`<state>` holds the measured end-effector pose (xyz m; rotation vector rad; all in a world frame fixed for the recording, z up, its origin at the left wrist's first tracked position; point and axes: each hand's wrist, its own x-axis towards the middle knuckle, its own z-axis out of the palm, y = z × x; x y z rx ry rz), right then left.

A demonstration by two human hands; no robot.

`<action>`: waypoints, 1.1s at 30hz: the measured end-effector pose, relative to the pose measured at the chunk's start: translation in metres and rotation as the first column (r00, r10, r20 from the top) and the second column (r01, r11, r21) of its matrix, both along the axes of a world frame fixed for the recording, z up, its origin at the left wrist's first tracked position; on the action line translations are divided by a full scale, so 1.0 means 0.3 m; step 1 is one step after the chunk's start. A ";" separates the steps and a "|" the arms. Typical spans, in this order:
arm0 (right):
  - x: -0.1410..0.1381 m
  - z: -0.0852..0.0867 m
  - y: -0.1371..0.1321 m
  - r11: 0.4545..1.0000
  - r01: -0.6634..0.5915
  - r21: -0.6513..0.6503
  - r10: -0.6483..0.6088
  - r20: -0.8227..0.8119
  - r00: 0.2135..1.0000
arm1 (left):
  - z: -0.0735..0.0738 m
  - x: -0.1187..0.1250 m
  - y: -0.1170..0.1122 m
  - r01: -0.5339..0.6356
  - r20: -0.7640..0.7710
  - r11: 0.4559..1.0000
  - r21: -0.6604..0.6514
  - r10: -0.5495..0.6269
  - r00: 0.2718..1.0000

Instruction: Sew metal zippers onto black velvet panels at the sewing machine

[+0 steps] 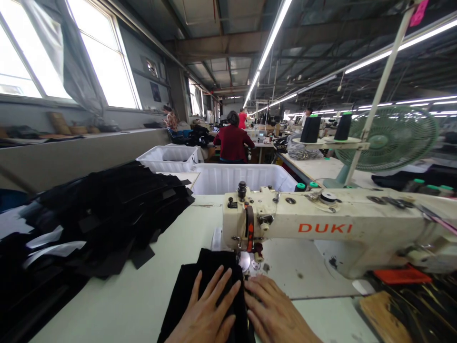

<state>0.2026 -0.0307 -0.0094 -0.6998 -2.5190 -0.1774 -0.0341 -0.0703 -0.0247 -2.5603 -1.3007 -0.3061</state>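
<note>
A folded piece of black cloth (189, 281) lies on the pale table, its far end beside the needle area of a cream sewing machine (278, 219). Spread flat on top of the cloth is my left hand (210, 309), fingers apart. My right hand (273, 309) rests at the cloth's right edge, just in front of the lit needle plate (244, 262), with its fingers stretched forward. Some small gold-coloured bits show between the hands, too small to name. What lies under the right fingertips is hidden.
Left on the table is a large pile of black cloth pieces (107, 214). White plastic bins (239, 176) stand behind the machine. Right are a thread stand with black spools (310, 128), a green fan (385, 138) and a wooden block (385, 314). A person in dark red (233, 140) sits ahead.
</note>
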 end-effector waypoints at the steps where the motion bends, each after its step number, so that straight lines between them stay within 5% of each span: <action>1: 0.000 -0.005 0.001 1.000 -0.004 0.000 0.004 -0.002 1.000 | -0.002 0.002 0.001 0.002 -0.008 1.000 0.011 -0.002 1.000; 10: 0.003 -0.032 0.000 0.996 -0.021 0.088 0.021 0.008 1.000 | 0.014 0.028 -0.004 0.024 -0.032 0.995 0.093 -0.021 0.999; 24: 0.002 0.013 -0.043 0.989 0.042 -0.139 -0.040 0.018 0.999 | 0.059 0.019 -0.045 0.013 0.062 0.980 -0.201 0.000 0.998; 33: -0.006 0.014 -0.037 0.991 0.062 -0.118 -0.057 0.049 0.997 | 0.080 0.009 -0.056 0.028 0.073 0.996 -0.090 -0.022 0.997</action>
